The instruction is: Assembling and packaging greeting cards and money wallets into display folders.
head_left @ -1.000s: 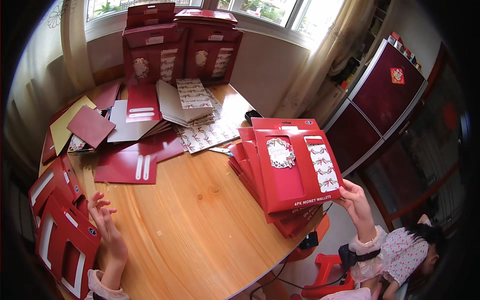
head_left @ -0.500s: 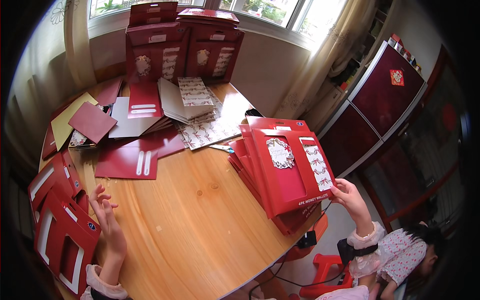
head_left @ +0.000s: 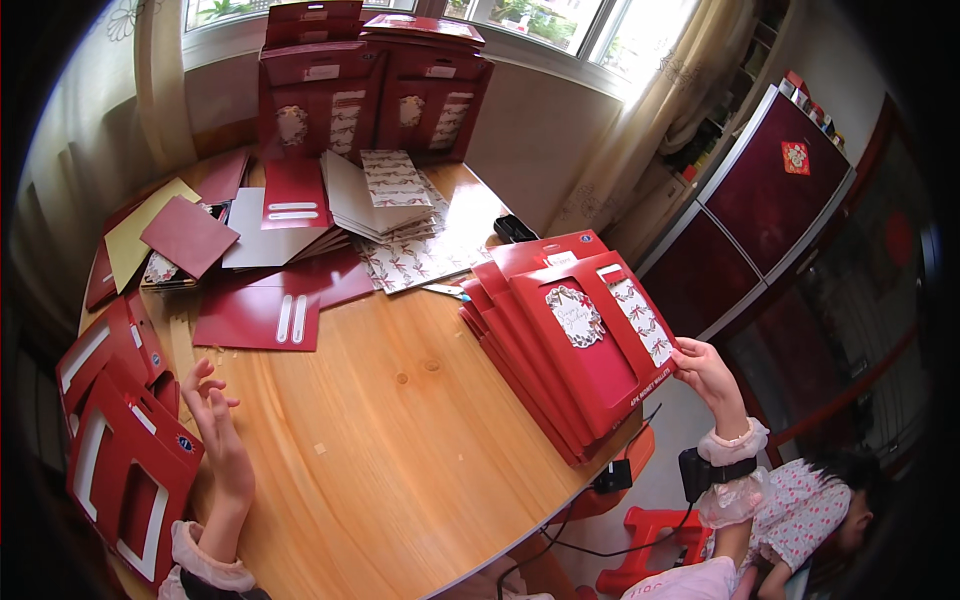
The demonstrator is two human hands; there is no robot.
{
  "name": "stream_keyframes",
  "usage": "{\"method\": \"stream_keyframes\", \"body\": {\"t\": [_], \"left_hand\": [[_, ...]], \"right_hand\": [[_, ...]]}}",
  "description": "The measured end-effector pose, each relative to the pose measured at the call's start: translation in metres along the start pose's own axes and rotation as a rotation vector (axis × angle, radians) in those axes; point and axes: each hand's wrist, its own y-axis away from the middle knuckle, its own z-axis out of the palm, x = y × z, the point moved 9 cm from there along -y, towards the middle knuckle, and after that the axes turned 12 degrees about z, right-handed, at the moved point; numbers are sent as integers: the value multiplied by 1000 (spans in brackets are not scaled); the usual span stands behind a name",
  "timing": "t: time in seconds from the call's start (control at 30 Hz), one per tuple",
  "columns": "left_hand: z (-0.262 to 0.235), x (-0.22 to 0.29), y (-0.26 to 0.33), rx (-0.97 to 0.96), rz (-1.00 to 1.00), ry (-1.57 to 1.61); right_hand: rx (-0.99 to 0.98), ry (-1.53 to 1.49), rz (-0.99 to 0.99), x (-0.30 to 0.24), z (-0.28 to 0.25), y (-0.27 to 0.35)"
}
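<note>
My right hand (head_left: pixel 708 378) pinches the lower right edge of the top red cardboard folder (head_left: pixel 615 400). That folder lies on a pile of similar folders (head_left: pixel 515 375) at the table's right edge. Through its cut-outs show a white wreath card (head_left: pixel 574 316) and a strip of bow-patterned paper (head_left: pixel 642 322). Over the left side of the table, my left hand (head_left: pixel 228 450) is raised, fingers spread and nothing in them. Close beside it lean red folders with cut-out windows (head_left: pixel 135 480); their openings show white edges.
Red folders stand stacked (head_left: pixel 320 90) against the window wall. Before them lie loose grey and patterned cards (head_left: pixel 395 190), a pink envelope (head_left: pixel 190 236) and a flat red folder (head_left: pixel 255 315). A black object (head_left: pixel 515 229) sits behind the right pile. A person (head_left: pixel 810 505) and a red stool (head_left: pixel 640 545) are at lower right.
The top folder has turned clockwise and shifted slightly right on the pile, with my right hand on its edge. The black object behind shows more. My left hand has barely moved.
</note>
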Motion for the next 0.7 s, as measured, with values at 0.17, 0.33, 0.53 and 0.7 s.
{"method": "stream_keyframes", "body": {"t": [0.17,0.33,0.53,0.7], "left_hand": [[1,-2,0,1,-7,6],[0,-5,1,-4,-27,8],[5,-7,0,0,-43,25],[3,-12,4,-40,-62,32]], "right_hand": [[46,12,-72,1,0,-7],[165,156,-58,-6,5,2],[680,638,-575,-60,6,54],[514,924,-816,-98,145,137]]}}
